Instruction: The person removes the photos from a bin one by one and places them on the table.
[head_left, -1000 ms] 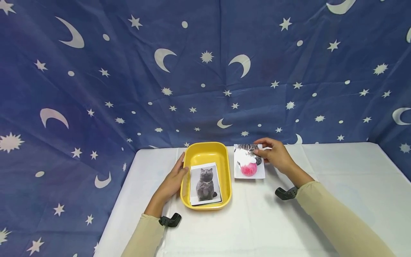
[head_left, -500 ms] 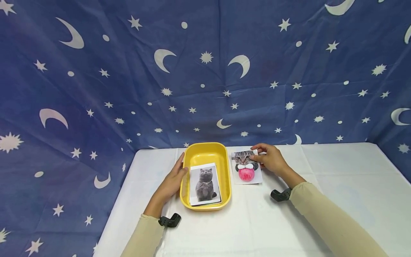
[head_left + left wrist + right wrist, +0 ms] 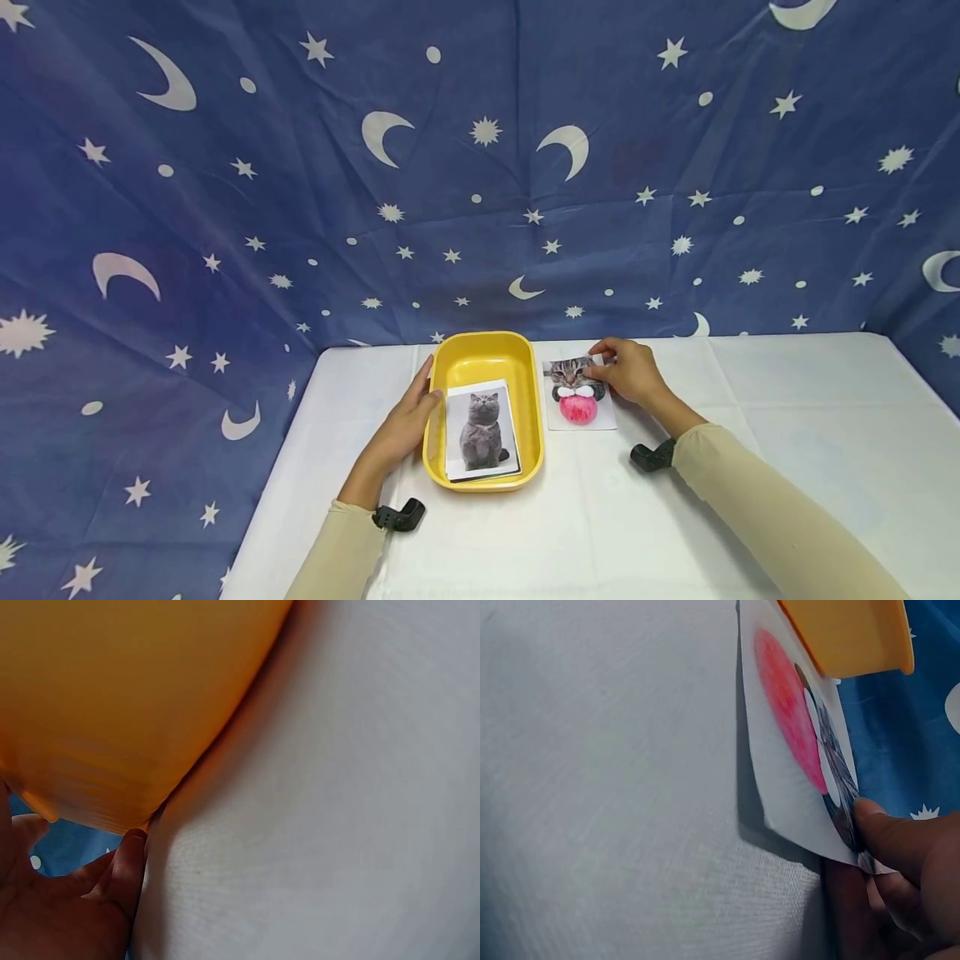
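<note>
A yellow tray [image 3: 480, 354] stands near the table's back edge, a grey cat photo card [image 3: 481, 433] lying in it. Other cards show slightly beneath that one. My left hand [image 3: 402, 425] holds the tray's left side; its thumb is at the rim and its fingers lie along the outer wall [image 3: 142, 690]. Just right of the tray is another photo card [image 3: 577, 408], with a tabby cat and a pink ball. The thumb and fingers of my right hand [image 3: 630, 372] pinch it by its upper right corner. In the right wrist view, the card's near edge is slightly above the cloth.
White cloth covers the table [image 3: 525, 542]. Behind and to the left hangs a blue curtain [image 3: 480, 183] with white moons and stars, close to the table's back edge. Each wrist wears a black camera band [image 3: 400, 515].
My right hand has brought the tabby card down and slightly toward me beside the tray, and its glare is gone. The left hand and tray have stayed in place.
</note>
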{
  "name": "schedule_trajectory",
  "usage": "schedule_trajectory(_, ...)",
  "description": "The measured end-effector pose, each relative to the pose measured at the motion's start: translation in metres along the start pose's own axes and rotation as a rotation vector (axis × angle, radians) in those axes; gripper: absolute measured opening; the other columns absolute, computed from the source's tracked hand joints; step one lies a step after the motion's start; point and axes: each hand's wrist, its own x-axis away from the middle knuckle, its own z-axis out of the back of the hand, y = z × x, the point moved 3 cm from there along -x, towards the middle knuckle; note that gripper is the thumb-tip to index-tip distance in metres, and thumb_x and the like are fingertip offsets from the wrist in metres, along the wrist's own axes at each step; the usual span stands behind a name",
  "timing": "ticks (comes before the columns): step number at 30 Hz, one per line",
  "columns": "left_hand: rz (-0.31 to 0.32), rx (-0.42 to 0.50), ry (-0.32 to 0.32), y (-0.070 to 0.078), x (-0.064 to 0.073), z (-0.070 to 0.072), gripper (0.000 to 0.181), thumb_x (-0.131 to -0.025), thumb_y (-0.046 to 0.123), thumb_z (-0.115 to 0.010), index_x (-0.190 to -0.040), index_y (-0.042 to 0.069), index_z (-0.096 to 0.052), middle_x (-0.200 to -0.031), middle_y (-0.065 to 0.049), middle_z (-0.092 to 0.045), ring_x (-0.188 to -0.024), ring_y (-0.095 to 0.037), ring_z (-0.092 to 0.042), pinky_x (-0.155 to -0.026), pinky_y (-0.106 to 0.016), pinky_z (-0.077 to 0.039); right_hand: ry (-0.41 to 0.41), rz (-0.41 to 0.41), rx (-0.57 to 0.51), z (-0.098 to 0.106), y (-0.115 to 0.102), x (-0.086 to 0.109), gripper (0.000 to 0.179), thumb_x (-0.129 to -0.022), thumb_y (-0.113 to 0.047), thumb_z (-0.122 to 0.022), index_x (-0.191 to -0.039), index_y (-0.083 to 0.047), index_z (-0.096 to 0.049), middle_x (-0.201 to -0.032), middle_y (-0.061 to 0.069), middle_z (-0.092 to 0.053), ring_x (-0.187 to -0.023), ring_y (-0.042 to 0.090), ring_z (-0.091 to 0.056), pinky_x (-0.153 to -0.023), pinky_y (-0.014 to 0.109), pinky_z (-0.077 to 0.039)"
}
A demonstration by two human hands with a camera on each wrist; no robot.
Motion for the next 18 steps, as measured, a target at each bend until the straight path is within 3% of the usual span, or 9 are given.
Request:
schedule_trajectory(8,0.017,-0.055,0.046,-0.0083,-0.0023,-0.0005,0.052,-0.098,0.043,-0.040,-0.135,0.066,-0.010,-0.151,0.006,-0.031,-0.140,-0.021,-0.024,-0.114,-0.053,-0.015,0.020,0.020,0.108,-0.0050,-0.0017,0.0008,0.033,-0.072,-0.032,-0.080,-0.095,-0.012,-0.067,-0.075,0.001,-0.055,-0.069,0.019,-0.050,-0.063,0.032,-0.039)
schedule_trajectory(18,-0.018,-0.045,0.042,-0.0057,-0.0027,0.0020,0.053,-0.098,0.042,-0.040,-0.136,0.064,-0.010,-0.149,0.007,-0.033,-0.139,-0.020,-0.026,-0.114,-0.052,-0.015,0.040,0.038,0.157,0.0012,-0.0051,0.0008,0.035,-0.071,-0.034,-0.081,-0.092,-0.009,-0.069,-0.085,0.007,-0.062,-0.078,0.023,-0.056,-0.069,0.039,-0.047)
